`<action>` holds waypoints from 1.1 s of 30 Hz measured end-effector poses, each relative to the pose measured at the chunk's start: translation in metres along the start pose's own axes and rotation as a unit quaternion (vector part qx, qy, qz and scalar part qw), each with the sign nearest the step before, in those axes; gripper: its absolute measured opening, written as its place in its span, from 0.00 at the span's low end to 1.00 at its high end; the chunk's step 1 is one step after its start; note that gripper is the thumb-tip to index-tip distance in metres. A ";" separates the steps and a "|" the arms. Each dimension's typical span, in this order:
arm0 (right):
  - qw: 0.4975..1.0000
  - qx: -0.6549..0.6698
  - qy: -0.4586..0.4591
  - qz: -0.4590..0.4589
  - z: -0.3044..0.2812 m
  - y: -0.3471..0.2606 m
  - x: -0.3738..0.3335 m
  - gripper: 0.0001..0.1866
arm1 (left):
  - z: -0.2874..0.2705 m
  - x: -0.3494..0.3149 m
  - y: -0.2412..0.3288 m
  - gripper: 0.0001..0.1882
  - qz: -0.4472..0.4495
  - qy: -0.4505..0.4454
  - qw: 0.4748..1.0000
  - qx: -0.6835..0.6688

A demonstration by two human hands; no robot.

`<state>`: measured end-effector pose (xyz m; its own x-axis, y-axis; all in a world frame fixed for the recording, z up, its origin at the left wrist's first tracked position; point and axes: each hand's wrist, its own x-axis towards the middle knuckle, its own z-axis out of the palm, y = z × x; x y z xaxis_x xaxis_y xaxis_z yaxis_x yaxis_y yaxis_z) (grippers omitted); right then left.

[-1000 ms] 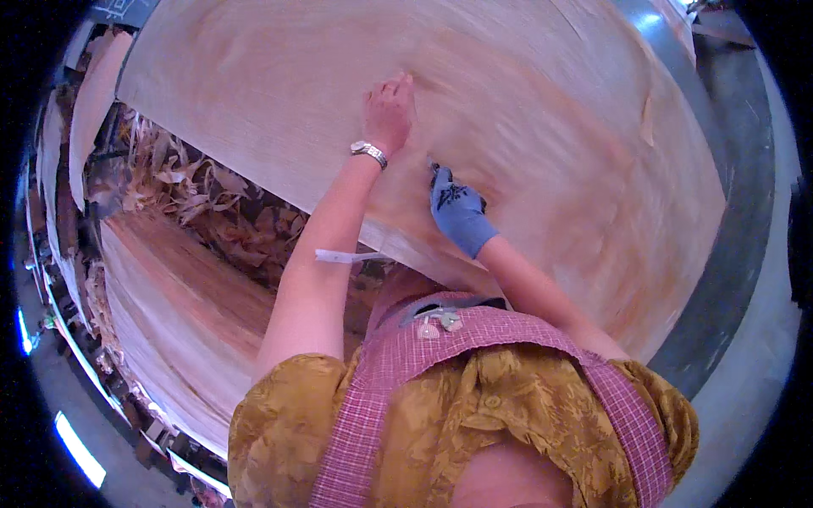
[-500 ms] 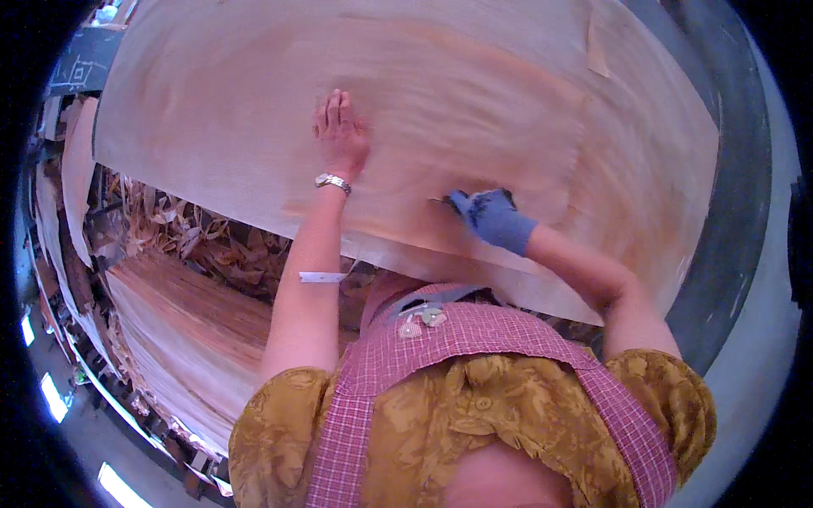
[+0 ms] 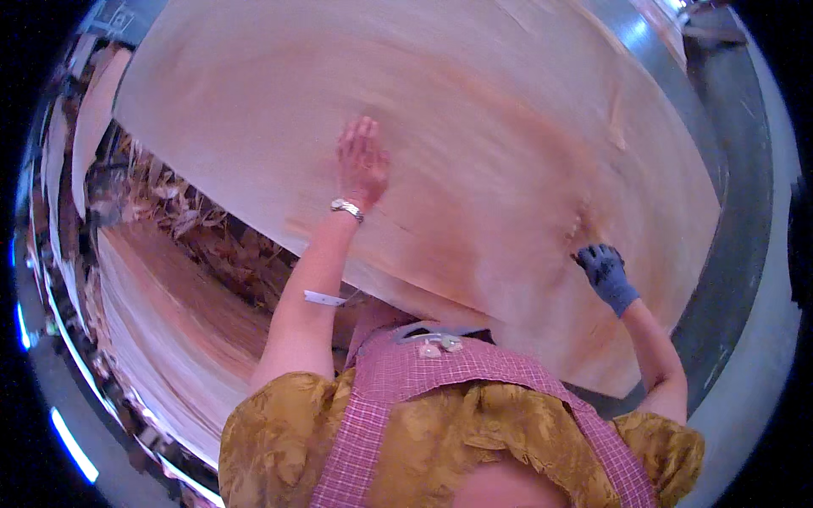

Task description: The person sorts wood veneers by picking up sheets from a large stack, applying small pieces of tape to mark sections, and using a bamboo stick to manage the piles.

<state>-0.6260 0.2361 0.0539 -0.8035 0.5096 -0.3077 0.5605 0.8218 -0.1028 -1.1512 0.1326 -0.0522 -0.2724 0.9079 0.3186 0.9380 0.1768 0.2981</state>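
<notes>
A large, thin, pinkish-tan wood veneer sheet (image 3: 279,110) lies spread out in front of me. My bare left hand (image 3: 362,168) rests flat on its middle, fingers stretched out and holding nothing. A metal-banded watch (image 3: 347,209) is on that wrist. Over the sheet's right part is my right hand (image 3: 603,275), in a blue-grey glove with dark fingertips. Its fingers are bent together; whatever they may hold is hidden. Just beyond them is a small rough, broken-looking patch (image 3: 576,224) in the veneer. A loose narrow strip (image 3: 617,118) lies farther up on the right.
Crumpled veneer scraps (image 3: 182,195) fill the gap at the left, below the sheet's edge. Nearer me on that side is a stack of veneer (image 3: 161,313). A dark table edge (image 3: 745,169) curves along the right. My checked apron (image 3: 474,364) touches the sheet's near edge.
My gloved right hand has moved rightward, from near the sheet's near middle to the rough patch. The left hand stays flat on the sheet. The view has turned somewhat, tilting the sheet.
</notes>
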 end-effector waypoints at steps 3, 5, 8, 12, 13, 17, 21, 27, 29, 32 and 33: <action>0.990 0.105 0.088 -0.038 -0.054 -0.059 0.144 0.10 | -0.009 0.004 0.004 0.29 -0.021 0.000 1.000 -0.015; 0.983 0.088 0.131 -0.094 -0.075 -0.096 0.250 0.11 | -0.004 0.000 0.001 0.29 -0.011 0.023 0.999 -0.037; 0.972 0.031 0.144 -0.183 -0.080 -0.142 0.376 0.09 | -0.008 0.004 0.007 0.28 -0.021 0.001 0.999 -0.025; 0.951 -0.101 0.100 -0.276 -0.080 -0.166 0.467 0.10 | -0.026 0.016 0.009 0.31 -0.047 -0.062 0.996 -0.045; 0.942 -0.125 0.092 -0.298 -0.075 -0.164 0.479 0.11 | -0.032 0.025 0.008 0.33 -0.059 -0.103 0.991 -0.067; 0.928 -0.027 0.123 -0.351 -0.066 -0.164 0.496 0.06 | -0.035 0.071 -0.012 0.43 -0.088 0.042 0.990 -0.100; 0.939 0.043 0.061 -0.334 -0.072 -0.157 0.497 0.06 | -0.009 0.100 -0.014 0.54 -0.105 -0.017 0.986 -0.129; 0.977 -0.061 0.061 -0.197 -0.077 -0.066 0.417 0.11 | 0.004 0.105 -0.015 0.53 -0.071 -0.162 0.984 -0.011; 0.994 -0.038 0.040 -0.099 -0.068 -0.025 0.368 0.11 | 0.002 0.107 -0.010 0.51 -0.073 -0.203 0.976 0.042; 0.998 -0.037 -0.005 0.053 -0.051 0.005 0.282 0.12 | 0.000 0.114 -0.019 0.49 -0.097 -0.270 0.958 0.020; 0.994 -0.034 -0.018 0.104 -0.039 0.015 0.250 0.12 | -0.001 0.117 -0.018 0.46 -0.087 -0.281 0.955 0.030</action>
<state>-0.8268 0.3860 0.0125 -0.6628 0.6624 -0.3491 0.6987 0.7148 0.0300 -1.2007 0.2357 -0.0195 -0.2831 0.9204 -0.2698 0.9044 0.3498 0.2444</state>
